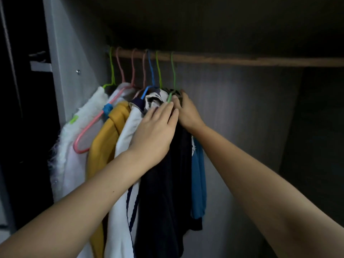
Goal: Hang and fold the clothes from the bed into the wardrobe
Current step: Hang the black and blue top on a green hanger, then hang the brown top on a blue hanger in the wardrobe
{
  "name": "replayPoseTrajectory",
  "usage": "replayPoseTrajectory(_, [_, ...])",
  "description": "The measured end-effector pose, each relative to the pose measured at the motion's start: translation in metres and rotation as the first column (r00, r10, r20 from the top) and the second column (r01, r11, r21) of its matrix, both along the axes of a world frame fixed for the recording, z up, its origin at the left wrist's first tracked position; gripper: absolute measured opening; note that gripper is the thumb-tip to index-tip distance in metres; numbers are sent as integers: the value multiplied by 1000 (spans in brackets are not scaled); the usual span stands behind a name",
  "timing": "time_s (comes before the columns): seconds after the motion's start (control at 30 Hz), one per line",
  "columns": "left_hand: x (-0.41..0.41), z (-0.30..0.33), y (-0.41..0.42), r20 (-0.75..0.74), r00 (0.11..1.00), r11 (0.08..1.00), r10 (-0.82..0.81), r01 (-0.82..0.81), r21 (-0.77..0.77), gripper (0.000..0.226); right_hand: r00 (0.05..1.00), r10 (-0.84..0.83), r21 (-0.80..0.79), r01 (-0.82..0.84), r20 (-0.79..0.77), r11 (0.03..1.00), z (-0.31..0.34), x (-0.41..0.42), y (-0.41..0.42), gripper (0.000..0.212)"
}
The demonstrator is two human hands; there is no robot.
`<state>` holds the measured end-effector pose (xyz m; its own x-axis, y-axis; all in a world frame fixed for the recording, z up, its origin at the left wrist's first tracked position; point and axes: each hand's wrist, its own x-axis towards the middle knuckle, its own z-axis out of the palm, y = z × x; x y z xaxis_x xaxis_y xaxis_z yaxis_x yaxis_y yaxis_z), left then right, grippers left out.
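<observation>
Several garments hang on coloured hangers from a wooden rail (232, 60) inside the wardrobe. The rightmost one is a dark garment (165, 183) with a blue part (199, 183), on a green hanger (173, 75). My left hand (154, 131) lies with straight fingers on the top of the dark garment, fingertips by the hanger's shoulder. My right hand (188, 110) reaches to the garment's neck just under the hook; its fingers curl around the fabric there. To the left hang a white garment (126, 164), a yellow one (106, 146) and a fluffy white one (74, 149).
The wardrobe's grey side wall (74, 53) stands at the left, close to the first hanger. A bare pink hanger (93, 127) hangs among the clothes. Right of the dark garment the rail carries nothing, and the grey back panel (242, 118) shows behind it.
</observation>
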<state>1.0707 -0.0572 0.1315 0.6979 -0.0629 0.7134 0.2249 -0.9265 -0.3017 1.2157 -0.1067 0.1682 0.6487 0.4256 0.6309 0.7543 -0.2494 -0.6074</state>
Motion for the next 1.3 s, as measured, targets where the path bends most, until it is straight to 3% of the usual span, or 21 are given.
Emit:
replayPoseTrajectory(0.13, [7,-11,-39,-2,997,993,-72,72,93,63,999,-35,63,33,28,997,-41,2,-57,50])
replayPoseTrajectory(0.27, [27,-39,-84,-38,972,972,-234,232,-41,59,968,-227,93,217,105,972,-83,-6,-135,40])
replayPoseTrajectory(0.4, [51,-91,-152,-165,894,900,-417,381,-210,64,869,-471,-53,483,151,874,-141,-28,-243,41])
replayPoseTrajectory(0.47, [54,-118,-192,-188,819,830,-541,486,-273,63,811,-568,-142,584,139,799,-172,-50,-297,44])
replayPoseTrajectory(0.6, [39,-177,-296,-228,578,621,-783,728,-289,60,706,-699,-304,694,109,653,-236,-118,-411,45])
replayPoseTrajectory(0.67, [26,-205,-357,-308,458,546,-834,767,-338,58,631,-774,-381,730,54,567,-267,-161,-474,44])
replayPoseTrajectory(0.83, [-11,-264,-507,-487,278,534,-828,656,-533,57,362,-930,-626,712,-59,317,-327,-283,-619,49])
replayPoseTrajectory(0.9, [-34,-282,-562,-525,198,514,-828,642,-569,58,262,-959,-680,683,-111,265,-344,-331,-669,50])
replayPoseTrajectory(1.03, [-82,-309,-661,-563,82,467,-822,663,-586,59,72,-980,-737,650,-184,186,-365,-412,-756,50])
replayPoseTrajectory(1.3, [-118,-335,-789,-597,-130,383,-791,657,-650,54,-149,-947,-753,646,-284,125,-390,-471,-863,52])
